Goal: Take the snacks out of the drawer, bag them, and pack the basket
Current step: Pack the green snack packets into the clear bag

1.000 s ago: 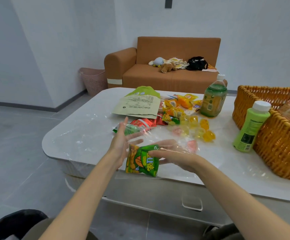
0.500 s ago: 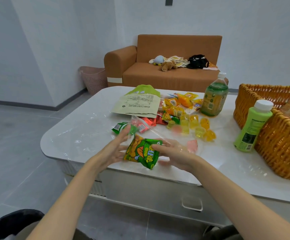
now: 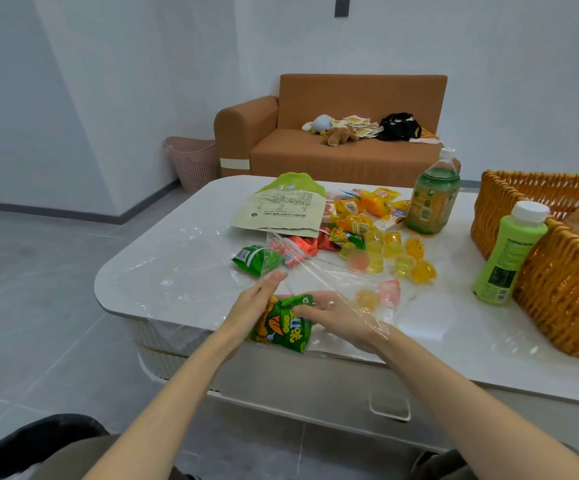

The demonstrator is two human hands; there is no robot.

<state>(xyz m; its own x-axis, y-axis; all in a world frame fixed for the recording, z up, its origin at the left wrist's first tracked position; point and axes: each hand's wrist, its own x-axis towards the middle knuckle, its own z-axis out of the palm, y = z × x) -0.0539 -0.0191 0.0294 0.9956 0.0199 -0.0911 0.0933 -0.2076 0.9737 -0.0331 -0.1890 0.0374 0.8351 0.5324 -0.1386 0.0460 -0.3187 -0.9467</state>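
A green and orange snack packet (image 3: 286, 329) sits between my hands at the near edge of the white table (image 3: 177, 265). My right hand (image 3: 341, 318) pinches its top edge, and a clear plastic bag (image 3: 333, 271) drapes over that hand. My left hand (image 3: 251, 303) presses the packet's left side with straight fingers. Behind them lie a small green packet (image 3: 255, 259), red packets (image 3: 301, 244) and several yellow jelly cups (image 3: 402, 254). A wicker basket (image 3: 558, 258) stands at the right with wrapped goods inside.
A large pale green pouch (image 3: 281, 209) and more yellow snacks lie mid-table. A green tea bottle (image 3: 433, 195) and a light green bottle (image 3: 509, 254) stand near the basket. The drawer handle (image 3: 390, 407) shows below the tabletop. A sofa and a pink bin stand beyond.
Both hands have lowered the green packet toward the table's near edge. My left hand has moved in against the packet, and the clear bag now lies over my right hand.
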